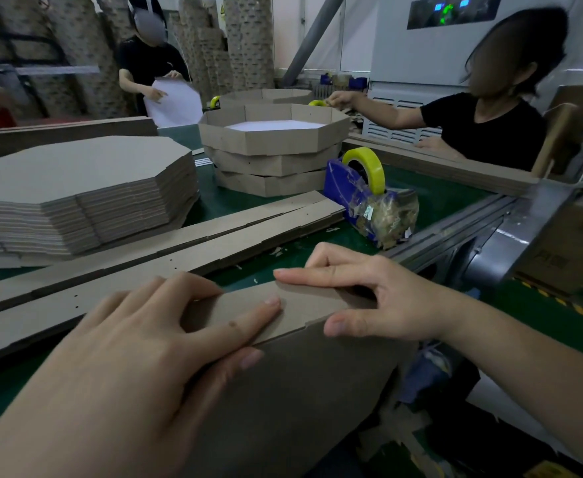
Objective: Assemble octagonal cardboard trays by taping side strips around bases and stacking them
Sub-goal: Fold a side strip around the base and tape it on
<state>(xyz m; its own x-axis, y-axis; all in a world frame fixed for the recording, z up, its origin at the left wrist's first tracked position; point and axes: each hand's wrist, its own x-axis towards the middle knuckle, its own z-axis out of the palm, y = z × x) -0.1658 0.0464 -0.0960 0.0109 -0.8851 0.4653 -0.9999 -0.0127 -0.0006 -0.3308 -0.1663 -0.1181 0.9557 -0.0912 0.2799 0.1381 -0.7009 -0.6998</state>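
Cardboard filled most of what lay before the hands: a tall pile of flat octagonal bases [76,191] sat well beyond the left hand [138,343], and a stack of finished trays [272,150] stood beyond both hands, past the loose side strips [166,250] that ran across the green counter [434,194].

The piece in work [300,367] lay right under the hands, a base with a side strip folded up along its far edge. The left hand was spread flat, fingers pressing the strip down onto the panel. The right hand [383,298] was half open, forefinger laid along the strip's top edge and thumb pushing against its near face at a notch, pinching the corner.

No tape showed on that joint, and the blue dispenser with its yellow roll [365,191] stood beyond the right hand. Reaching for it would likely mean lifting one hand, and the creased strip could spring back or slide off the base edge, leaving a crooked corner. The near part of the piece overhung the counter edge, so it might also tip towards the person.

As for containers, the top tray of the stack held a white sheet [269,125] lying flat inside; what the lower trays held was hidden.
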